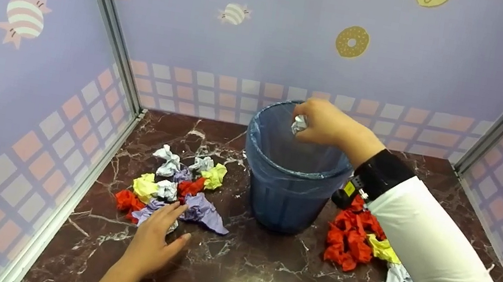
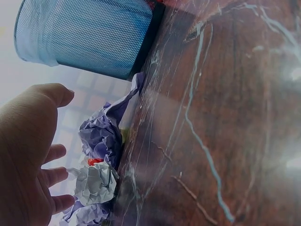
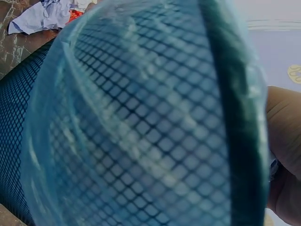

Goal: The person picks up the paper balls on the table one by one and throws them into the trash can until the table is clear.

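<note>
A dark mesh bin [image 1: 293, 178] lined with a blue bag stands mid-table; it fills the right wrist view [image 3: 141, 122]. My right hand [image 1: 322, 122] hovers over its mouth, fingers pinching a crumpled white paper ball [image 1: 299, 124]. My left hand [image 1: 155, 237] lies on the marble with fingers spread, its tips reaching a white paper ball [image 2: 96, 182] and a purple one [image 2: 101, 136] at the near edge of the left pile [image 1: 173, 189]. In the left wrist view the hand [image 2: 28, 155] is open beside these balls and grips nothing.
A second heap of red, yellow and white crumpled paper [image 1: 359, 241] lies right of the bin, partly under my right sleeve. Purple patterned walls [image 1: 11, 98] close in the left, back and right sides of the marble table [image 1: 260, 273].
</note>
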Available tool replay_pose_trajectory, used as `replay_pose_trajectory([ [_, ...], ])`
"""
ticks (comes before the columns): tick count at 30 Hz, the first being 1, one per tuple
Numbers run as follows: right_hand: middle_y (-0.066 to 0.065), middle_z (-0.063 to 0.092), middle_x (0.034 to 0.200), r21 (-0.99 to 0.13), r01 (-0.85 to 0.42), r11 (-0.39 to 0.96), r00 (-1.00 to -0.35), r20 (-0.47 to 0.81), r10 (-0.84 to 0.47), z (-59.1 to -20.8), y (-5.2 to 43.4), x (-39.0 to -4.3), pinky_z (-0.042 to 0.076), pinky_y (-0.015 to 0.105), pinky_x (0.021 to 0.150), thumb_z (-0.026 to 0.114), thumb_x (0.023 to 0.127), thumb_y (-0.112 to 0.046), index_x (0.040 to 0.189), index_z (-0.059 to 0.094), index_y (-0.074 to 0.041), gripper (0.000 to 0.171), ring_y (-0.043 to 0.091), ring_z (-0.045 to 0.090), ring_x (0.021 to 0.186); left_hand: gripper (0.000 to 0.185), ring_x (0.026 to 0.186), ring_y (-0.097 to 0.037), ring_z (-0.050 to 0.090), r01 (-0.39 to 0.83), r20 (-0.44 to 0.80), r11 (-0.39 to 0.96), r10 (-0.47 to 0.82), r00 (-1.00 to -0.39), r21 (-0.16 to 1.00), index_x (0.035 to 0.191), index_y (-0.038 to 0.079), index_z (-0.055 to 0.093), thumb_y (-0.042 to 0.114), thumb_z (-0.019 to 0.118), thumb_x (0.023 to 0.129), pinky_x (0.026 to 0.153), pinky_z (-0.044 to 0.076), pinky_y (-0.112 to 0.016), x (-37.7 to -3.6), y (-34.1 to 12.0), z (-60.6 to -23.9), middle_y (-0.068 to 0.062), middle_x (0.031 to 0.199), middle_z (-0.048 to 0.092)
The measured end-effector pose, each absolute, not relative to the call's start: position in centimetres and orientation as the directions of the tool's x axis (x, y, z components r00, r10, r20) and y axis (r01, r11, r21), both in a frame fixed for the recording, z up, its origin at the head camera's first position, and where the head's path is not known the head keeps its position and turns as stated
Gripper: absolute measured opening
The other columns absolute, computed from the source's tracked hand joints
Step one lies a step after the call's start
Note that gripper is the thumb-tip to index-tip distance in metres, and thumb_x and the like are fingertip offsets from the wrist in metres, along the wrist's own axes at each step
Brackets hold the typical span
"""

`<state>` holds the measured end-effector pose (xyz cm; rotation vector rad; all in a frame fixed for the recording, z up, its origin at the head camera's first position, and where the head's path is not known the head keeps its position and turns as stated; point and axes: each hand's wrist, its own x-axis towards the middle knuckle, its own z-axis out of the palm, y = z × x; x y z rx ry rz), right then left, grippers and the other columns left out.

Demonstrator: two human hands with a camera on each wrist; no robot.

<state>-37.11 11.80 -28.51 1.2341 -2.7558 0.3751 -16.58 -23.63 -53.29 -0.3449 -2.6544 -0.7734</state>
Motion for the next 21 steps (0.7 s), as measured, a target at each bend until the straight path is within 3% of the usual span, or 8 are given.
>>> replay_pose_trajectory([
  [12, 0.008, 0.063, 0.098, -0.219, -0.711, 0.669, -0.703, 0.186, -0.687, -29.0, 12.2, -37.1, 0.048, 0.041, 0.081, 0.072, 0.071, -0.013, 0.101, 0.068, -0.012, 0.031, 0.026, 0.056, 0.093, 0.066, 0.132, -0.035, 0.045, 0.311, 0.385, 0.833, 0.129, -0.914, 0.458, 0.142, 0.020, 0.051, 0.037, 0.074, 0.083, 0.101, 0.037, -0.065, -16.4, -23.6, -53.1, -0.006, 0.147, 0.048],
  [21, 0.013, 0.051, 0.134, -0.248, -0.697, 0.672, -0.716, 0.209, -0.666, -28.7, 13.0, -37.1, 0.035, 0.052, 0.105, 0.079, 0.075, -0.036, 0.139, 0.051, -0.018, 0.072, 0.033, 0.044, 0.125, 0.067, 0.133, -0.034, 0.044, 0.339, 0.400, 0.835, 0.160, -0.903, 0.433, 0.143, 0.019, 0.050, 0.040, 0.073, 0.084, 0.101, 0.037, -0.064, -16.9, -23.0, -52.0, -0.009, 0.146, 0.048],
])
